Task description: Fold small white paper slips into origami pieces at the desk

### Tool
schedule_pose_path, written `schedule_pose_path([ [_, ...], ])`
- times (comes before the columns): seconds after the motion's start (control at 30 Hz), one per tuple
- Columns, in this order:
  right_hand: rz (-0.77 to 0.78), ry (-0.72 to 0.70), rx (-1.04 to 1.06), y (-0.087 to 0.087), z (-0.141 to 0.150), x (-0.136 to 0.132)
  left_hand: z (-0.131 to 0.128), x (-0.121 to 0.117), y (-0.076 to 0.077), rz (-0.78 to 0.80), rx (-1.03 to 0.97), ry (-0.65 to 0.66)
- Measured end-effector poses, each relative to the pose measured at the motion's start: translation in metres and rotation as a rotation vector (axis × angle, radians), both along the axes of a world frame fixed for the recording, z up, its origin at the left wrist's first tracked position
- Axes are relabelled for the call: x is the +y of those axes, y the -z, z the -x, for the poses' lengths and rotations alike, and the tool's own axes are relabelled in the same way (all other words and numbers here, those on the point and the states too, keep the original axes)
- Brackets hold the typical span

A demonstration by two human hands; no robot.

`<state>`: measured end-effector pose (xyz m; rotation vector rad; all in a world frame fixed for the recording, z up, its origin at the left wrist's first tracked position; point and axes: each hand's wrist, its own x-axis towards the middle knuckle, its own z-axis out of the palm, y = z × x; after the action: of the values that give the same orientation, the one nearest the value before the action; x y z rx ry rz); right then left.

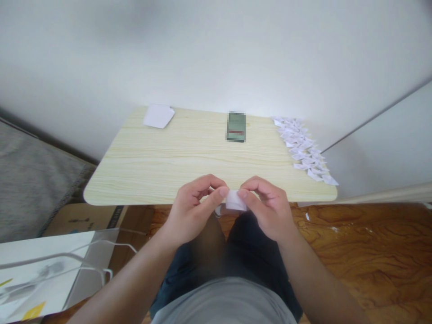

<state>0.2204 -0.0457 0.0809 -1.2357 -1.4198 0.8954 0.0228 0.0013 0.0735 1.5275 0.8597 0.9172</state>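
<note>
From the head camera, my left hand (199, 210) and my right hand (268, 208) come together around a small piece of white paper (235, 201), thumb and finger of each closed on one side of it; I hold it in front of me, where it overlaps the near edge of the table (182, 155) in this view, and I cannot tell whether it touches the wood; pinching from both sides probably lets me steer so light a thing evenly, and the place near my lap likely spares my arms a reach.

The other things stand apart from my hands, which seems to leave the middle for working: a stack of white paper (158, 116) at the far left corner, a blurred green object (236, 127) by the back edge, and many folded paper pieces (302, 146) crowded along the right side, perhaps gathered there to keep them from mixing with the flat paper.

The piece between my fingers looks plain white, small and roughly rectangular, with a faint line across its lower part that may be a fold; its side edges are hidden under my thumbs.
</note>
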Motion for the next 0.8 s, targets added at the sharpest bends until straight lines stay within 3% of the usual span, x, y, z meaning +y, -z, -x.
schedule_pose_path([
  [0.37, 0.069, -0.045, -0.04, -0.002, -0.001, 0.001, -0.001, -0.001, -0.001, 0.08, -0.006, 0.065],
  [0.63, 0.261, -0.006, 0.304, 0.007, 0.005, 0.007, -0.011, -0.001, 0.012, 0.189, -0.18, -0.023],
  [0.8, 0.221, 0.082, 0.286, 0.009, 0.005, 0.011, -0.012, -0.005, 0.017, 0.023, -0.127, -0.035],
])
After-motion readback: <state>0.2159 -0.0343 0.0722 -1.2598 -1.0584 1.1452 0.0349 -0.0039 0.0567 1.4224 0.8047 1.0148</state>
